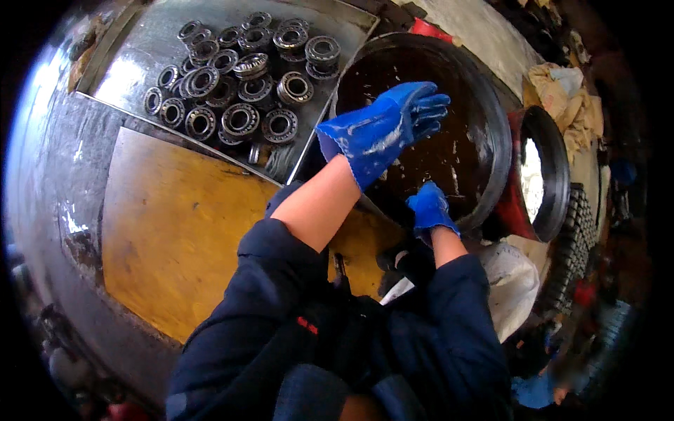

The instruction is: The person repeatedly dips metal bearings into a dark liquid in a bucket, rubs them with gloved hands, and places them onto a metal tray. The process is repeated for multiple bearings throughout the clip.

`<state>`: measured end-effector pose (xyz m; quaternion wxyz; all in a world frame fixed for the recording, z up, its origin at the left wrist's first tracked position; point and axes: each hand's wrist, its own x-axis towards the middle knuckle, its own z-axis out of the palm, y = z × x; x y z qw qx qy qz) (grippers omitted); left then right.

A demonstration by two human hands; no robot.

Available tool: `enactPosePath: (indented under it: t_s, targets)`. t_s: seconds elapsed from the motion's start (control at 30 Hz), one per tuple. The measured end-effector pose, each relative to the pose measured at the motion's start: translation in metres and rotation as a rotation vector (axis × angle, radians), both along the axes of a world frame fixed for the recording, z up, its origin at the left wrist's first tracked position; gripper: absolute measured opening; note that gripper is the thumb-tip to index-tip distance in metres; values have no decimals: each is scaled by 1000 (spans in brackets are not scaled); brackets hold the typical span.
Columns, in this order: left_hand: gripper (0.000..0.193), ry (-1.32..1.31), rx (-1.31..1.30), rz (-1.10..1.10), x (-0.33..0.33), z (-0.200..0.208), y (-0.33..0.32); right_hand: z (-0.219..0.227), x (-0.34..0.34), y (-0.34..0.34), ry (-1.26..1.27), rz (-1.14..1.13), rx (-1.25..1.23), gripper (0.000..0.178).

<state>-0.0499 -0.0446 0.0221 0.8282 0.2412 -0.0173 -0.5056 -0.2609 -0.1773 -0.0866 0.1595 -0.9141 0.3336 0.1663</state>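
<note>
Both of my hands wear blue rubber gloves. My left hand (393, 126) is over a large round drum (497, 140) of dark, oily liquid, its fingers stretched out and nothing visible in them. Closer to me, my right hand (431, 208) is closed just inside the drum's near side; the glove hides what it grips, if anything. Left of the drum, a metal tray (133, 67) carries several greasy roller bearings (240, 119), some stacked on others.
A yellow-brown board (175, 231) lies in front of the tray. To the drum's right stand a red drum (516, 175) and a heap of brown cloth (569, 105). A white sack (516, 281) sits by my right forearm. Dark rows of small parts (572, 238) lie farther right.
</note>
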Motion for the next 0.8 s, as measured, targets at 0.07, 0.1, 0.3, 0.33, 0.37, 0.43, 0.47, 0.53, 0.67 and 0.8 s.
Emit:
enactPosePath:
  t_s: [0.07,0.1,0.3,0.33,0.37,0.43,0.47,0.53,0.67,0.8]
  targets:
    - [37,37,74,-9,1,10,2,9,13,7,142,-67,-4,49]
    - [36,55,63,-23,4,5,4,11,12,19,87,-80,-93,52]
    - [37,29,-14,1,8,15,5,-8,-8,-45,-42,97,207,62]
    - [38,10,-1,16,6,18,7,-4,-9,-41,-16,86,160,62]
    - [39,6,-27,17,8,13,12,0,-5,-29,13,83,123,63]
    - [38,25,-7,25,10,9,14,8,3,-10,104,-11,10,62]
    - [37,51,9,24,9,9,16,9,2,2,144,-56,-19,61]
    - [37,74,58,17,9,15,16,18,10,21,174,-104,-138,59]
    - [35,34,12,-5,4,22,5,14,5,8,113,-116,-216,54]
    - [30,80,25,21,30,1,6,11,-2,-16,-119,-48,75,50]
